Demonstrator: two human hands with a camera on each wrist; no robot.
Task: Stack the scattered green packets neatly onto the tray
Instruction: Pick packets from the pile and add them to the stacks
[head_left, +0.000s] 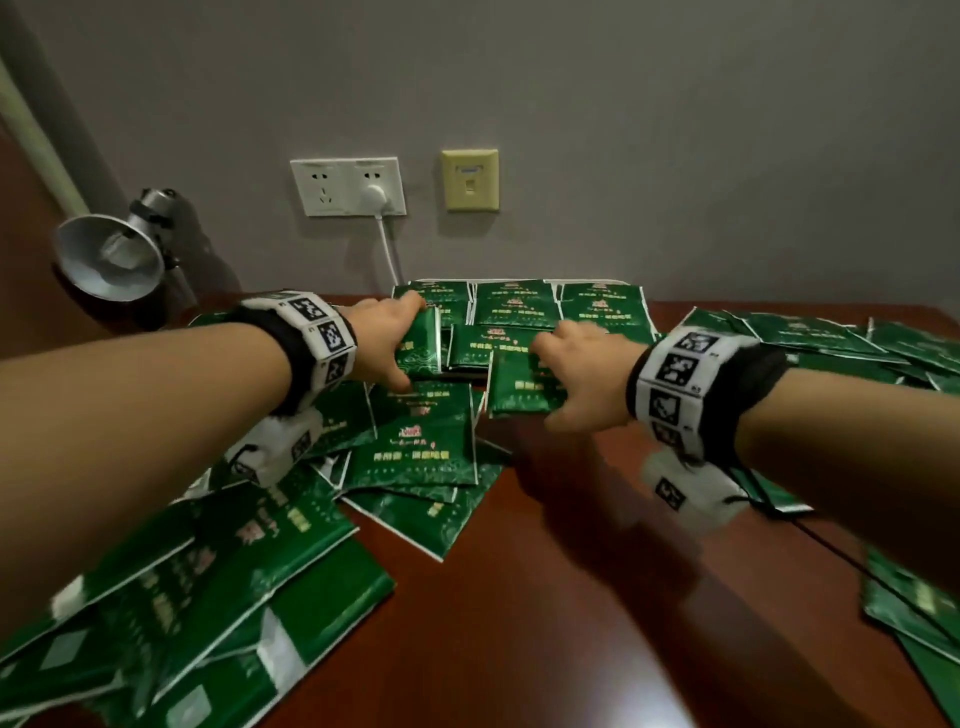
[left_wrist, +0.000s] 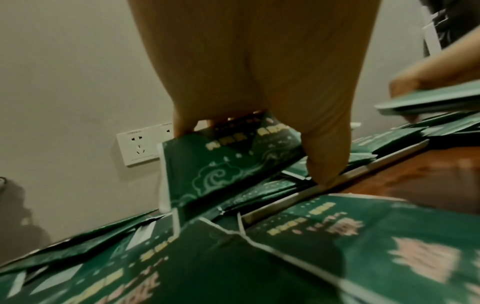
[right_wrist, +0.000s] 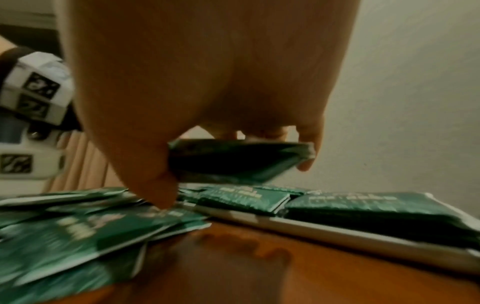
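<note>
Nearest us, loose green packets lie heaped in a blurred overlapping sprawl across the near left of the wooden table, and we can make out little of their print; more of them spill along the right edge, cut off by the frame. Further in, our left hand grips a small bundle of packets stood on edge, fingers curled over its top and thumb at its near end, so the bundle sits right inside the grasp, just at the tray's near left. Our right hand clutches a flat stack of packets, thumb on the near side and fingers wrapped over the far edge; from the right wrist view this stack hangs clear above the table, just in front of the tray's rim. How many packets each hand carries we cannot tell. Beyond the hands, the white tray holds packets laid flat in neat rows, which cover nearly all of it, so only slivers of its rim show. Behind it a white cable rises to a wall socket, with a beige wall plate beside it and a metal lamp at far left
</note>
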